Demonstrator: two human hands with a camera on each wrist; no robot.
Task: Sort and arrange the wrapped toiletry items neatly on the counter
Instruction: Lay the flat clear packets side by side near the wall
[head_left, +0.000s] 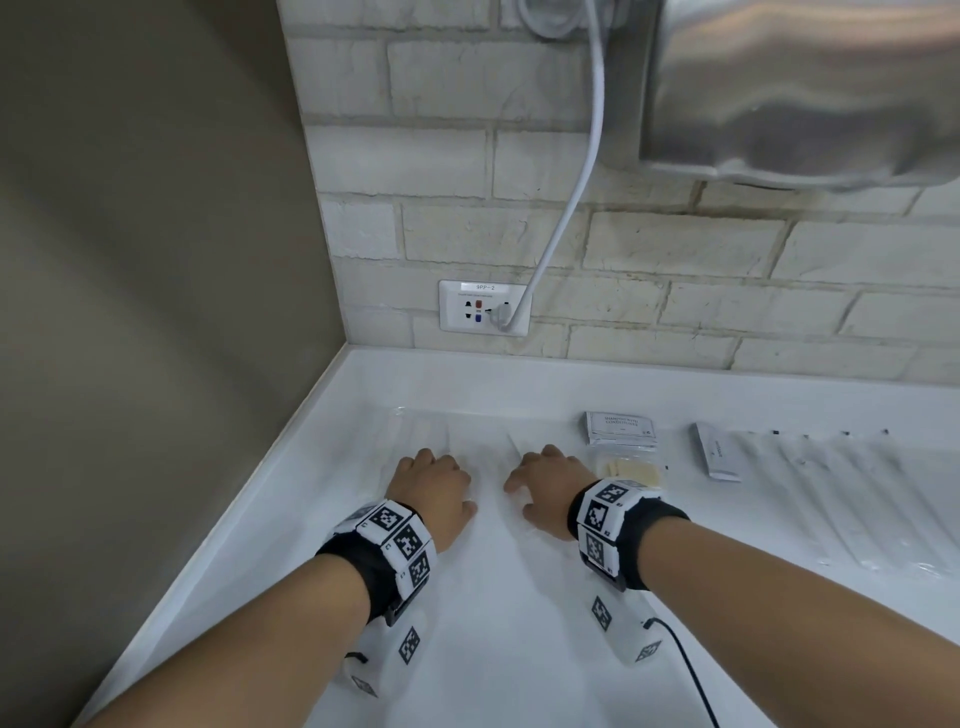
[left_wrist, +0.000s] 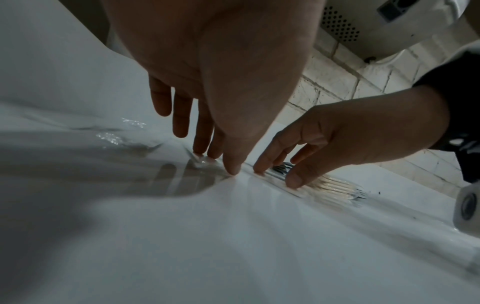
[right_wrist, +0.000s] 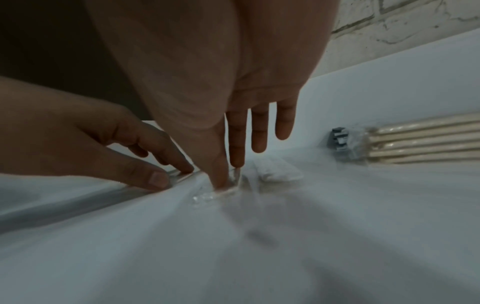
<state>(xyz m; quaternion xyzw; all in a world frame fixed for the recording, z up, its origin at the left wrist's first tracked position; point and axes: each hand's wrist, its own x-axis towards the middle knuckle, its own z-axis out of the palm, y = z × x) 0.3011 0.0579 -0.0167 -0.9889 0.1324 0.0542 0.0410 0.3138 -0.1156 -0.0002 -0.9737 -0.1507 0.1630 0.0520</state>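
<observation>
Long clear-wrapped items (head_left: 467, 441) lie side by side on the white counter (head_left: 493, 597), hard to tell apart. My left hand (head_left: 434, 478) and right hand (head_left: 543, 480) rest on them, close together. In the left wrist view my left hand (left_wrist: 221, 162) presses its thumb and fingertips on a clear wrapper (left_wrist: 200, 164). In the right wrist view my right hand (right_wrist: 228, 174) presses thumb and index finger on a wrapper end (right_wrist: 207, 197). Neither hand grips anything; the fingers are fairly straight.
Right of my hands lie grey shampoo sachets (head_left: 618, 426), a clear pack of beige sticks (head_left: 631, 470) (right_wrist: 415, 142), a small white box (head_left: 717, 457) and a row of long wrapped items (head_left: 857, 493). A socket (head_left: 483, 307) with a plugged cord sits on the brick wall; a side wall closes the left.
</observation>
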